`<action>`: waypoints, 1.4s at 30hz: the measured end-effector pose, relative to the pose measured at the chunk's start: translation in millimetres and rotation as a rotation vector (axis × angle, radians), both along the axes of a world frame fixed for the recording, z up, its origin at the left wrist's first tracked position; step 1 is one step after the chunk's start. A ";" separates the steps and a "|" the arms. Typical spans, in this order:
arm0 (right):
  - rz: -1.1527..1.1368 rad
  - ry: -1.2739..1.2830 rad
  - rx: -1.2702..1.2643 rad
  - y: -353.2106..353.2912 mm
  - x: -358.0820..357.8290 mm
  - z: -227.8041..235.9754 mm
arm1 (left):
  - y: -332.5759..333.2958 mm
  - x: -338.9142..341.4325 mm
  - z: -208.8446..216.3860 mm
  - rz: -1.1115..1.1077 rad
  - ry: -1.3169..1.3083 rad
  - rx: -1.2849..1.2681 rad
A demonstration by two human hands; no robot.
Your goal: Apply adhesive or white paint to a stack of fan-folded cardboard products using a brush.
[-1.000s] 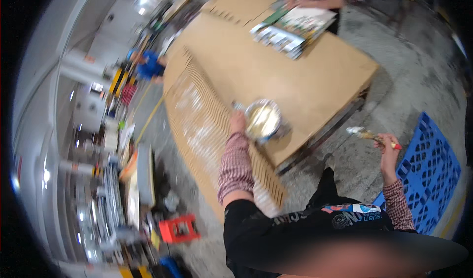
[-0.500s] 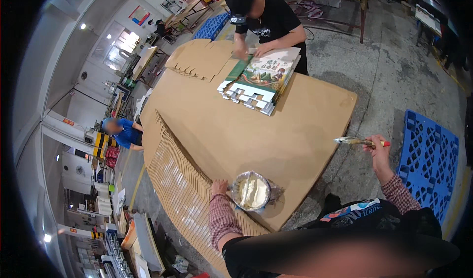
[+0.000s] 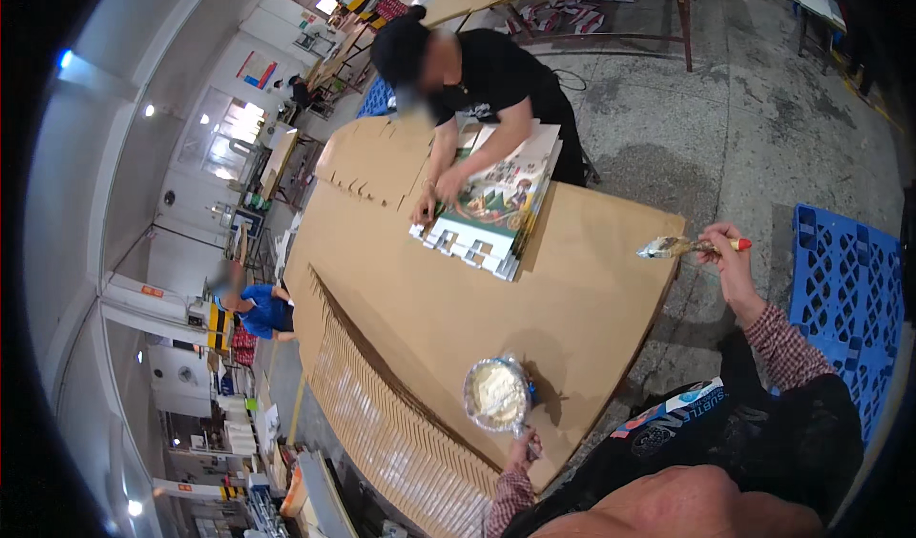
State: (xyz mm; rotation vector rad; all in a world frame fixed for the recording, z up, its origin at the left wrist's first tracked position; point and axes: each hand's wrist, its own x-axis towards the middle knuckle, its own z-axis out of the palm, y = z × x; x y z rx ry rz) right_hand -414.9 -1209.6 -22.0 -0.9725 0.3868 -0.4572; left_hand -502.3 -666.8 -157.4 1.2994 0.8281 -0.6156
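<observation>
My right hand (image 3: 731, 263) is closed round the handle of a paste-smeared brush (image 3: 666, 247), held out past the table's right edge with its bristles pointing left. My left hand (image 3: 522, 450) is at the near edge of a round tub (image 3: 498, 395) of cream-coloured paste, its fingers closed on the plastic liner (image 3: 527, 431) there. The tub stands on the brown cardboard table surface (image 3: 592, 280). To its left lies a long fanned row of overlapping cardboard sheets (image 3: 382, 414).
Across the table a co-worker in black (image 3: 506, 80) bends over a stack of printed green and white panels (image 3: 501, 190), both hands on it. Slotted cardboard (image 3: 367, 161) lies at the far left. A blue pallet (image 3: 844, 300) rests on the floor at right. Another person in blue (image 3: 262, 311) stands beyond the table.
My left hand has moved from the fanned cardboard to the tub's near edge. The brush stays in my right hand. The co-worker leans further over the panels, hands now nearer their left edge.
</observation>
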 end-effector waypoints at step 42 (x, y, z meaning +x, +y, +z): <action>-0.744 -0.150 0.178 -772.9 399.7 -34.3 | -1014.3 758.9 156.5 -0.979 -0.288 -0.219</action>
